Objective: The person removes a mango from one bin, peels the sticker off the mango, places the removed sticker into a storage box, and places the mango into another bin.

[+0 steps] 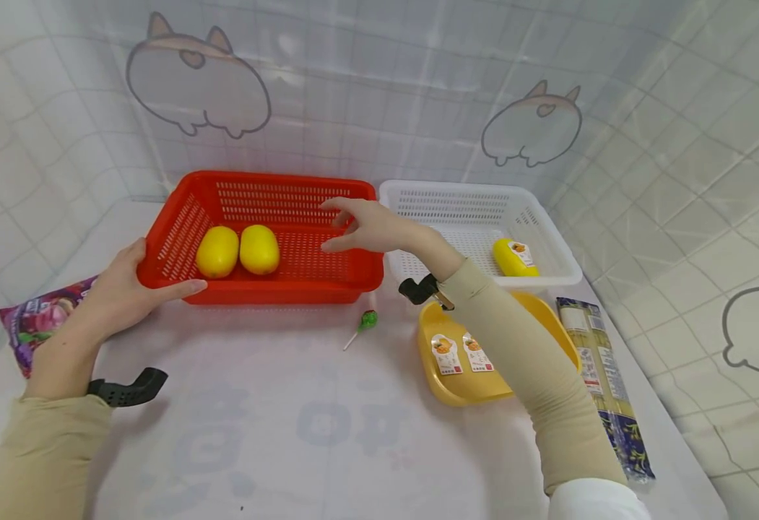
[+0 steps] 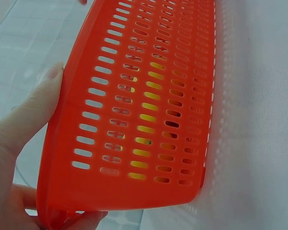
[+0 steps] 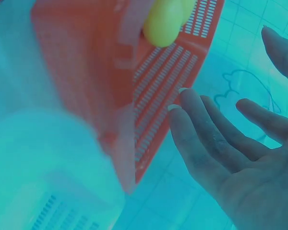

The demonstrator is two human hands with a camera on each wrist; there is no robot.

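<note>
My left hand [image 1: 119, 292] grips the left front corner of a red plastic basket [image 1: 275, 292], thumb on one side of the rim and fingers curled round the other, as the left wrist view shows. Two smooth yellow oval fruits [image 1: 217, 252] lie side by side in the basket's left half. Over the basket's right end hovers my right hand [image 1: 379, 225], fingers spread and loosely bent, holding nothing. In the right wrist view its fingers [image 3: 201, 139] appear apart from the fruits. A white basket [image 1: 564, 271] touches or nearly touches the red one, holding a labelled yellow fruit [image 1: 514, 258].
A yellow tray [image 1: 440, 386] with two fruit-picture labels [image 1: 446, 355] sits under my right forearm. Right of it lies a long clear-and-blue packet [image 1: 606, 383]. A green lollipop [image 1: 367, 320] lies before the red basket, and a purple bag [image 1: 44, 314] is behind my left wrist.
</note>
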